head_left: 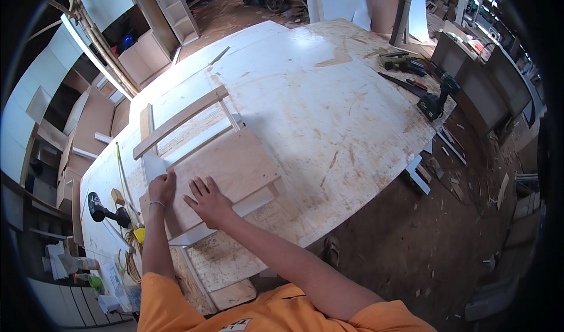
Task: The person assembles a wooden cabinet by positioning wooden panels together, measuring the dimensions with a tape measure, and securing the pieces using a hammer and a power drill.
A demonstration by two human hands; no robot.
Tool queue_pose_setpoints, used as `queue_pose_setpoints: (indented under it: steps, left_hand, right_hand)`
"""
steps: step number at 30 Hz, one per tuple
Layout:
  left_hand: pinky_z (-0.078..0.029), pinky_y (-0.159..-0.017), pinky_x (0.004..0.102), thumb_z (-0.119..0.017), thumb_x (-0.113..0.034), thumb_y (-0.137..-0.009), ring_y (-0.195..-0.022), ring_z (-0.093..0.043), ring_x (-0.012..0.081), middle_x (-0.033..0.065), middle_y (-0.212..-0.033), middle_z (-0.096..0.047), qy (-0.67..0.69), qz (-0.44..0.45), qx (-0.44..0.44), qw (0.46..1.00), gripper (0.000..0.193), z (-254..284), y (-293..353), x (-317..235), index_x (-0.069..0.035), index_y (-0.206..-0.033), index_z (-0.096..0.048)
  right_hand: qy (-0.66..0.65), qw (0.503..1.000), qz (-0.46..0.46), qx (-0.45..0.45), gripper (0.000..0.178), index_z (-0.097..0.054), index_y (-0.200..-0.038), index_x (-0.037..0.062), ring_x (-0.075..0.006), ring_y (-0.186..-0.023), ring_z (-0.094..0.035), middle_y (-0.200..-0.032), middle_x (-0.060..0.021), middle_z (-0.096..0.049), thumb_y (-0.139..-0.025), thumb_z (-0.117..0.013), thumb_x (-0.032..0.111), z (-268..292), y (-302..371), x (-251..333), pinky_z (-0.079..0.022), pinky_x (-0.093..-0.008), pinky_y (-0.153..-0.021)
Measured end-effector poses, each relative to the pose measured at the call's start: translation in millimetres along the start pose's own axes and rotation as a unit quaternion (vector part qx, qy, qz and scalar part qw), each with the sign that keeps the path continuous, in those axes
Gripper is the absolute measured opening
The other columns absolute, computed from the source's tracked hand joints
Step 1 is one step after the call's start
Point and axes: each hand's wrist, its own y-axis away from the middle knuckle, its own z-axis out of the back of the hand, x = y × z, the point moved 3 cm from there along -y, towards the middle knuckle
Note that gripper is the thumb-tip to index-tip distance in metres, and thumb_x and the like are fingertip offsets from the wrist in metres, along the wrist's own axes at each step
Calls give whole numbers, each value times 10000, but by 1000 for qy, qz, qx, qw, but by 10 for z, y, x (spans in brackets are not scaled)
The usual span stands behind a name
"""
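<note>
Grip: our right hand lies open, fingers spread and palm down on the plywood panel, pressing rather than holding. Our left hand is curled at the panel's left edge, thumb side toward the board. We cannot tell whether its fingers close on that edge or only rest against it; they are turned out of view.

Workpiece: the panel lies flat over the near part of a frame of wood and white boards, on the left half of the white worktable. Beyond the panel the frame is uncovered, with a long wooden rail along its far side. A white board shows below the panel's near right edge.

Progress (our judgement): the frame looks largely put together and the panel laid in place over part of it. A few dark spots dot the panel near its right corner; too small to call fasteners, so fixing is unconfirmed. The far section has no cover, and we cannot say whether it needs one.

Surroundings: a black drill and a yellow tape measure lie left of the frame. A second drill sits at the table's right edge, well apart from our hands.
</note>
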Motion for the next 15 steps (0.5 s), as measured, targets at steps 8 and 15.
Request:
queue_pose_setpoints:
  steps: [8, 15]
  left_hand:
    - [-507, -877, 499, -417, -575, -991, -929, -672, 471, 308, -899, -690, -9, 27, 10, 1000, 684, 50, -285, -35, 17, -934, -756]
    - [-504, -858, 505, -413, -577, -994, -918, -677, 461, 302, -894, -693, 6, 24, -19, 1000, 691, 83, -325, -125, 22, -930, -751]
  right_hand:
    - [2, 999, -10, -49, 530, -461, -1488, 123, -408, -1472, -302, -1555, -239, -385, -978, -503, 260, -126, -282, -116, -178, -622, -1178]
    - [2, 993, -1, -115, 476, -512, -1441, 74, -419, -1440, -357, -1499, -250, -457, -995, -441, 226, -242, -342, -129, -195, -638, -1173]
